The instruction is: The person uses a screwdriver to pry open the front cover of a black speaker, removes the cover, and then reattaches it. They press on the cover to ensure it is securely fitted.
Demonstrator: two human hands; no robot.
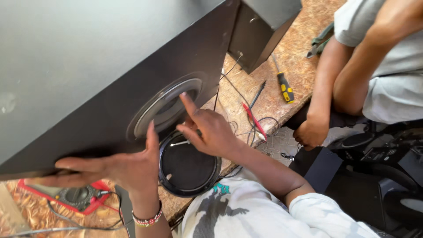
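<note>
In the head view, a large black speaker cabinet [110, 79] is tilted over the wooden workbench [304, 39]. It is steadied by the left hand [119, 169], fingers spread flat on its lower edge. The right hand [211, 132], index finger extended, holding nothing, reaches to the round speaker opening [167, 105]. The cabinet is judged heavy, stiff and smooth; the edges offer the best grip. A loose speaker driver [187, 169] lies below.
</note>
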